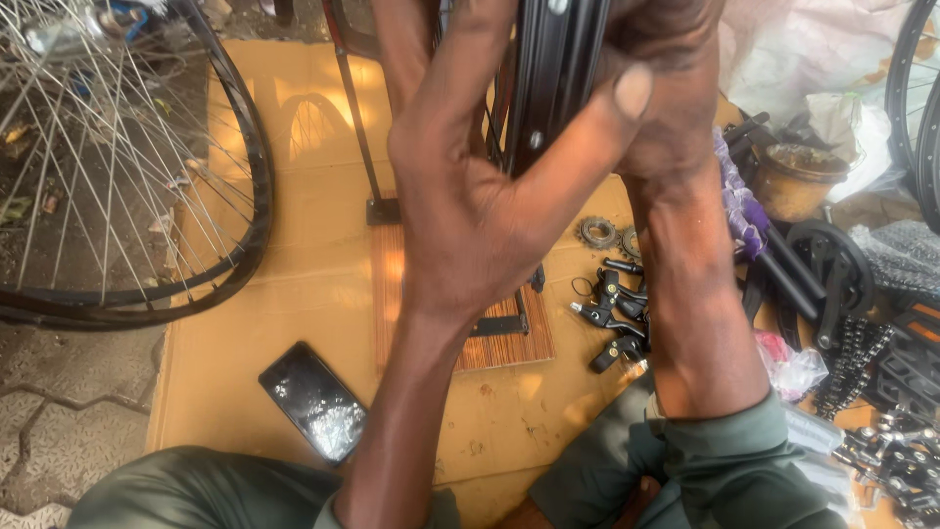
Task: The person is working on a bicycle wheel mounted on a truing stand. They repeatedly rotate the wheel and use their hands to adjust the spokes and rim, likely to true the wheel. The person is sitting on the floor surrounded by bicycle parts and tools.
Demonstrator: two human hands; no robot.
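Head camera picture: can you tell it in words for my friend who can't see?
Two bare hands, left hand and right hand, grip a black bicycle rim held upright over a cardboard sheet. A phone, black brake levers and a spoked wheel lie around.

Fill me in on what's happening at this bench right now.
A person seated over a sheet of cardboard grips a black wheel rim held upright close to the camera. The left hand presses its thumb across the rim, and the right hand clasps it from the other side. Below lie a phone, black brake levers and small sprockets. A spoked wheel lies to the left.
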